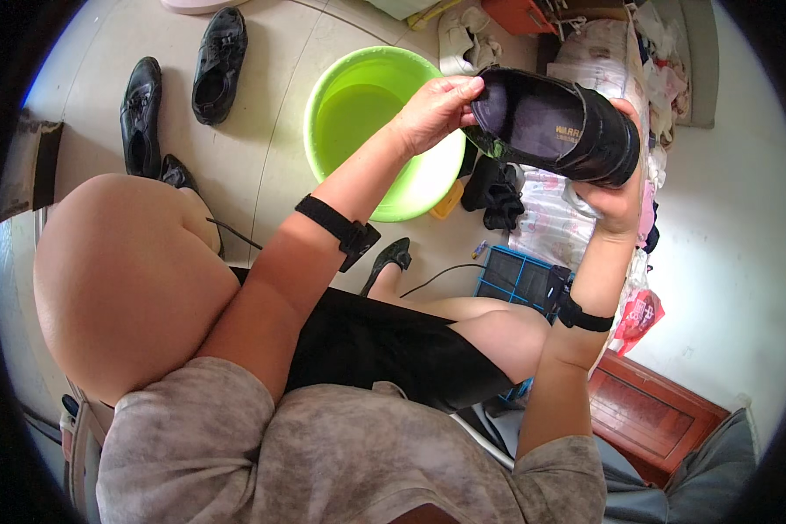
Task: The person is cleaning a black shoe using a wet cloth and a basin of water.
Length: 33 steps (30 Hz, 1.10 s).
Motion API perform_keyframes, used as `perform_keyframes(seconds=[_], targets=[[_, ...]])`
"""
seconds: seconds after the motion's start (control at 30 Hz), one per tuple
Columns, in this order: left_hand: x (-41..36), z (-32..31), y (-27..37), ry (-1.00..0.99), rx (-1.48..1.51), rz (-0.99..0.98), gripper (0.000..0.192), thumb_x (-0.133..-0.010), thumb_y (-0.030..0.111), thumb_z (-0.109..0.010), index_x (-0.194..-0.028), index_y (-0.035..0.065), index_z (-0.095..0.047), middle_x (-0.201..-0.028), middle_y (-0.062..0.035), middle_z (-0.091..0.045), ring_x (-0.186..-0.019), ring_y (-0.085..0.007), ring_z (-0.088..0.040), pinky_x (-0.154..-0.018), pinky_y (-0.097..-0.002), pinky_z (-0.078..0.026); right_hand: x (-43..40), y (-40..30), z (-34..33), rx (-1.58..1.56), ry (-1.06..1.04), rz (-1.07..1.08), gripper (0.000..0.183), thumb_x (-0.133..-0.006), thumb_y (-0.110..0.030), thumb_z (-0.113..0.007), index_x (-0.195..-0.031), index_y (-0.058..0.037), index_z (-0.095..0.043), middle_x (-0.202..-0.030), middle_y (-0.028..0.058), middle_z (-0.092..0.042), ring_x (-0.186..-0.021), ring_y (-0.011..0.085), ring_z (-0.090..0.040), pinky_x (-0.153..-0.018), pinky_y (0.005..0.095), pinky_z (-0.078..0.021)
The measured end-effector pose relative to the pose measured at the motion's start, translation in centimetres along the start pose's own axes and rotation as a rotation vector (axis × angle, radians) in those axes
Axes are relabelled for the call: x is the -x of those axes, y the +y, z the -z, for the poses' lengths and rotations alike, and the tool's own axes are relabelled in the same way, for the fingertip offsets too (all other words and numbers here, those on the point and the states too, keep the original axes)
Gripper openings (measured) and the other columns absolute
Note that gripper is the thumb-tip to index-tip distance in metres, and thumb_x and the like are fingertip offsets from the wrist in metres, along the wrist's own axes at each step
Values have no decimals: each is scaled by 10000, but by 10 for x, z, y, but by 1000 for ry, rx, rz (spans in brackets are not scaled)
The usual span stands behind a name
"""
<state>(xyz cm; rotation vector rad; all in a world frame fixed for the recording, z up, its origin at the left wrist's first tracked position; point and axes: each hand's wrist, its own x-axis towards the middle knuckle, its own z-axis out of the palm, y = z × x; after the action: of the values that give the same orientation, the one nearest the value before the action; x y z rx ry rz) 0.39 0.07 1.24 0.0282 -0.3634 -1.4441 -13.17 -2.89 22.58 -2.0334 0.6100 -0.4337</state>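
Note:
A black shoe (524, 124) is held up in front of me, its opening facing me and its insole bearing writing. My left hand (442, 108) pinches the rim at the heel end between thumb and fingers. From below and the far side, my right hand (612, 203) grips the toe end, with a whitish cloth-like item (581, 200) between palm and shoe; its exact kind is unclear. A little foam-like greenish patch shows on the shoe's side. Below and left of the shoe stands a bright green plastic basin (311, 141), which seems to hold water.
Two black shoes (219, 72) (141, 111) lie on the tiled floor at upper left. White shoes (462, 42) stand behind the basin, and more black shoes (494, 190) to its right. A blue wire rack (498, 268) is by my knee. A red-brown wooden cabinet (655, 406) stands lower right.

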Motion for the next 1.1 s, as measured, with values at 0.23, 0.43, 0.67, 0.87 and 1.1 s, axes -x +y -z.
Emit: perform_keyframes(seconds=[0.23,0.43,0.67,0.87,1.1], targets=[[-4,1,4,76,13,-49,219,-923,245,-532,-979,44,-599,-869,-13,-627,-769,-80,-601,-734,-220,-504,-4,8,-13,4,114,-5,885,-482,15,-678,-1302,-36,-349,-1180,87,-511,-1104,215,-519,-980,321,-389],[-7,-13,7,233,38,-133,152,-867,114,-583,-979,13,-565,-820,-4,-587,-707,-62,-561,-663,-183,-493,-7,4,-18,52,185,18,870,-504,-13,-689,-1302,-33,-345,-1191,97,-497,-1118,224,-507,-988,329,-377],[-9,-18,18,232,-8,-239,196,-868,94,-588,-1046,20,-557,-857,7,-602,-733,-50,-557,-666,-175,-459,-3,5,-18,94,206,84,886,-519,-8,-694,-1316,-29,-307,-1215,121,-469,-1136,240,-488,-997,346,-364],[-11,-10,33,165,-69,-252,182,-849,81,-605,-1014,9,-577,-890,-14,-618,-763,-70,-576,-707,-203,-476,0,0,-29,115,209,69,910,-536,8,-713,-1319,-33,-252,-1207,129,-453,-1116,231,-492,-985,344,-371],[-9,-11,63,135,-268,-301,178,-833,70,-618,-996,6,-588,-884,-18,-621,-796,-78,-584,-738,-204,-474,2,14,-37,234,190,144,921,-551,-34,-761,-1315,-21,-246,-1233,127,-415,-1144,223,-458,-1006,343,-344]])
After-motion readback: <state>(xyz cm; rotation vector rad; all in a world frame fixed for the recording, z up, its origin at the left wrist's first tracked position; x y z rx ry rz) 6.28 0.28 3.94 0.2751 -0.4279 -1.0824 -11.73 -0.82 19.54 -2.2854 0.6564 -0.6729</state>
